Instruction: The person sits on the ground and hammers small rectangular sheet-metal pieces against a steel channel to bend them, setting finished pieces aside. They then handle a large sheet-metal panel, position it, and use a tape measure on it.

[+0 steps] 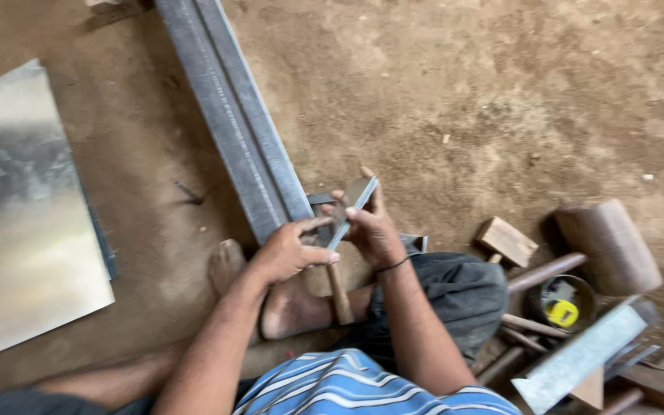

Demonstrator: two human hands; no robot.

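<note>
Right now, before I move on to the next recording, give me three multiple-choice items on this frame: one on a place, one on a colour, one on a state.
1. Where does the large flat metal sheet lie?
A. at the left edge
B. on the person's lap
C. under the mallet

2. What colour is the tape measure?
A. red
B. yellow
C. white

3. How are the two hands engaged?
A. both resting on the ground
B. one raised in the air
C. both gripping a thin metal strip

Answers:
1 A, the sheet lies on the dirt floor far left of the long metal channel.
2 B, its case shows yellow beside the wooden mallet.
3 C, the left hand and right hand pinch the strip together.
</note>
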